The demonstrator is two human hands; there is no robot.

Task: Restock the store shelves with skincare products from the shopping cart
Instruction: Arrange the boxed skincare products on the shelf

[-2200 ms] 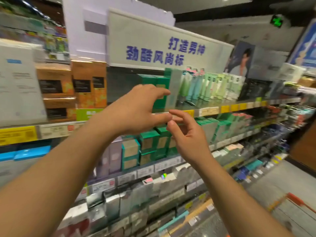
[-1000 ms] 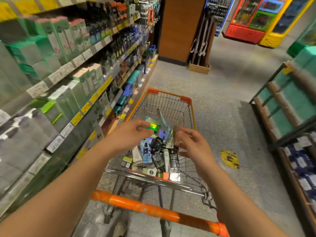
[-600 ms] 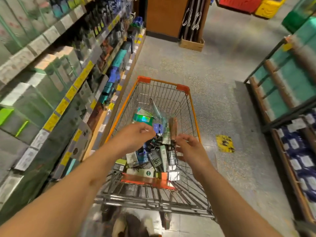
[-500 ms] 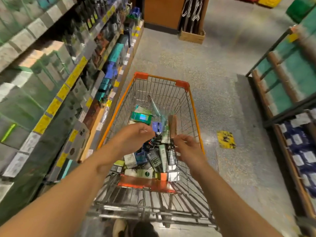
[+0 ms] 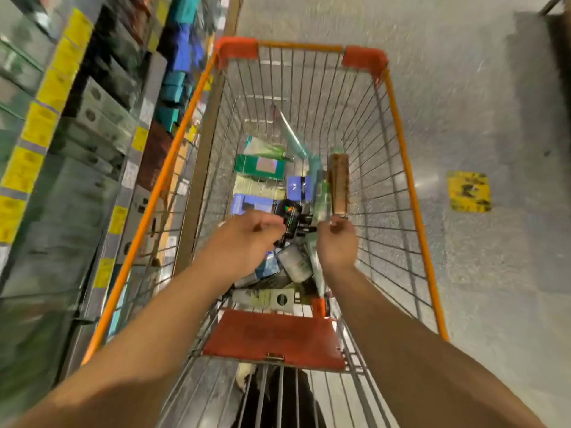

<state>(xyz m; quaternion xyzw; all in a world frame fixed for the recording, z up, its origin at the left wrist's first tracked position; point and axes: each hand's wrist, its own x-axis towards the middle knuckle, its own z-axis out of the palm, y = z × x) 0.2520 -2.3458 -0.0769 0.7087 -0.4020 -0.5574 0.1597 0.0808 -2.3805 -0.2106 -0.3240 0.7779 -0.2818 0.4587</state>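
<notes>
My left hand [image 5: 247, 239] curled over the skincare boxes [image 5: 262, 186] mid-frame in the orange wire cart [image 5: 398, 131], apparently gripping nothing, my right hand [image 5: 338, 239] pinching a brown box [image 5: 338, 183], store shelves [image 5: 77, 134] blurred at left.

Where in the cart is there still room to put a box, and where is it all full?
The far end of the shopping cart shows bare wire floor between the front wall and the green box. Nearer, boxes and tubes pile up crowded under the left hand and right hand.
</notes>
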